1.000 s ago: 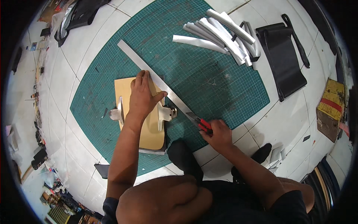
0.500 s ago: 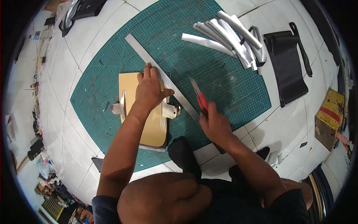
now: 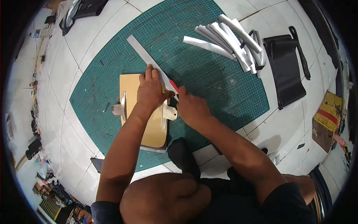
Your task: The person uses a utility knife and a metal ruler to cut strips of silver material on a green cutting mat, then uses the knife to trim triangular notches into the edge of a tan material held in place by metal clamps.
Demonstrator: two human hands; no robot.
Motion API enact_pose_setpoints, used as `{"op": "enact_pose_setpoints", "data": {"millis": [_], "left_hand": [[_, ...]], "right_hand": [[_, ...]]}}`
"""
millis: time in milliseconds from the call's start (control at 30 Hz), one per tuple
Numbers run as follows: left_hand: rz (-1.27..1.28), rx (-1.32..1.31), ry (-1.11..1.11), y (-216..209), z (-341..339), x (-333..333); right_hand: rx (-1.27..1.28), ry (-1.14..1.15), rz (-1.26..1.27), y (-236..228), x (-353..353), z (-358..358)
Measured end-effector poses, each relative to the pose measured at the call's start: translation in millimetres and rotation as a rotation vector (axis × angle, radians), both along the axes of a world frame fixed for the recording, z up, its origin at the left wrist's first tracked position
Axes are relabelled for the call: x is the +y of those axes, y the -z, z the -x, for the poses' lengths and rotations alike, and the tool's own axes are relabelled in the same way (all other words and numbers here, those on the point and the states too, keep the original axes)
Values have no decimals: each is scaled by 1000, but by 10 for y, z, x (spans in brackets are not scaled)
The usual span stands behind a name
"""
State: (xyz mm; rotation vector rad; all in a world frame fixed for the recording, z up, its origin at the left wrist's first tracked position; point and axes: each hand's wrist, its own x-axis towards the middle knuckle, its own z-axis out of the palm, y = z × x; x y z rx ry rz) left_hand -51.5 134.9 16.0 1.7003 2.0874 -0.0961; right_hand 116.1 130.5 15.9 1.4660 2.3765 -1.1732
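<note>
The left hand point(image 3: 151, 90) lies flat, fingers spread and pressing down on a metal ruler point(image 3: 149, 63) that runs diagonally from the upper left of the frame toward the centre. Under the palm sits a tan sheet point(image 3: 128, 84) with a pale template point(image 3: 169, 112) lying on it. Just right of it, the right hand point(image 3: 192, 108) is closed around a red-handled knife point(image 3: 173, 86), whose tip meets the ruler's edge at the sheet's right side. All rest on a green cutting mat point(image 3: 209, 78) over pale floor tiles. In the upper right lie grey strips point(image 3: 227, 37), and beside them black pieces point(image 3: 285, 71)
</note>
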Motion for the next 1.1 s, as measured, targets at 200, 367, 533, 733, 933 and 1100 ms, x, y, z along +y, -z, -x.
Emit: {"op": "enact_pose_setpoints", "data": {"millis": [200, 367, 533, 733, 933, 1100], "left_hand": [[8, 41, 18, -34, 21, 25], [21, -15, -21, -64, -25, 31], [7, 11, -8, 8, -23, -31], [-6, 5, -1, 7, -7, -15], [-29, -1, -12, 19, -37, -8], [4, -9, -20, -40, -7, -5]], "right_hand": [[12, -29, 123, -122, 148, 15], [-28, -11, 154, -96, -91, -360], [-76, -47, 125, -190, -136, -473], [-20, 49, 26, -174, 48, -79], [-26, 2, 64, -151, 168, 75], [1, 7, 131, -162, 53, -39]]}}
